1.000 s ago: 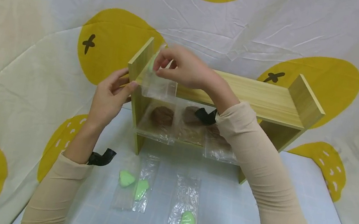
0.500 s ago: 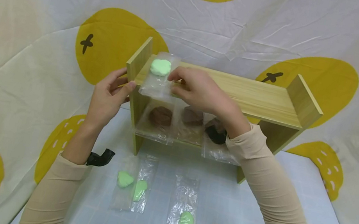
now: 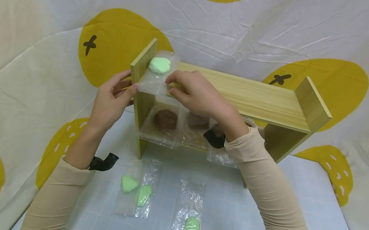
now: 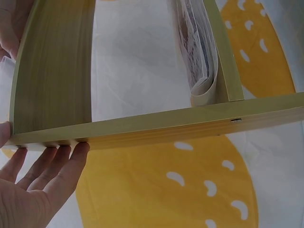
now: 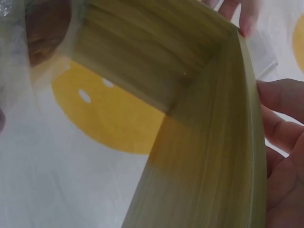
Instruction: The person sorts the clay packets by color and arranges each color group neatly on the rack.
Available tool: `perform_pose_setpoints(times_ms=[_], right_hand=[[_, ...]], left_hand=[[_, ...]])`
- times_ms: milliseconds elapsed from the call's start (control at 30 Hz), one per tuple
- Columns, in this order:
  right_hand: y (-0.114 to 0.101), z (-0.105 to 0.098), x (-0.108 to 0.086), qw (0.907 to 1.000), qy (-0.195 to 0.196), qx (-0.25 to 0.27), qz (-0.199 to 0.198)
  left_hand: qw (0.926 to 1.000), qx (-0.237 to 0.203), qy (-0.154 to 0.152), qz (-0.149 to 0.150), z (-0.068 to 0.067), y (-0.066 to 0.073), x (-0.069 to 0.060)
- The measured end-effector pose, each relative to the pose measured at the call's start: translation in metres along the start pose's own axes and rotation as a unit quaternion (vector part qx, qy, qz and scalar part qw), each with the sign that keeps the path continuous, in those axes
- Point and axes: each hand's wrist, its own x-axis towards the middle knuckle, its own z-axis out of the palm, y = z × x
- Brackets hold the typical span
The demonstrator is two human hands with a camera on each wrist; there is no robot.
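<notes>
Table-edge to wall: on the pale-blue tablecloth (image 3: 232, 224), three narrow clear bags (image 3: 191, 197) with smooth green lumps (image 3: 191, 229). Beyond, wider bags (image 3: 165, 139) of brown lumps (image 3: 166, 119) rest on the lower shelf. The left hand (image 3: 109, 102) presses extended fingers against the left end panel (image 3: 142, 59). Atop the woodgrain unit (image 3: 256, 99), the right hand (image 3: 197, 92) pinches a crinkly bag (image 3: 150, 82) (pale-green lump inside), now shifted closer to that panel, suggesting its placement is being adjusted. Behind: creased fabric (image 3: 244, 23).

One shelf (image 3: 250, 95) carries one green-filled bag (image 3: 157, 73) at its top's left edge and three brown-filled bags (image 3: 164, 123) below; one table (image 3: 235, 229) carries three green-filled bags (image 3: 189, 207).
</notes>
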Motion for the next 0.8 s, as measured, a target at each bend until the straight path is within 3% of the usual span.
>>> perform_pose_setpoints(times_ms=[133, 300, 567, 800], right_hand=[[-0.001, -0.003, -0.008, 0.9996, 0.01, 0.026, 0.011], [-0.008, -0.007, -0.037, 0.9942, 0.057, 0.09, 0.007], [-0.024, 0.0, -0.109, 0.9823, 0.15, 0.105, -0.039], [-0.029, 0.023, -0.171, 0.9839, 0.156, 0.088, 0.001]], left_hand=[[1.0, -0.002, 0.001, -0.002, 0.0, 0.0, 0.001], [1.0, 0.005, 0.001, -0.002, -0.001, 0.001, -0.001], [0.9999, 0.012, 0.006, 0.004, -0.003, 0.005, -0.003], [0.9996, 0.026, 0.012, 0.003, -0.004, 0.009, -0.003]])
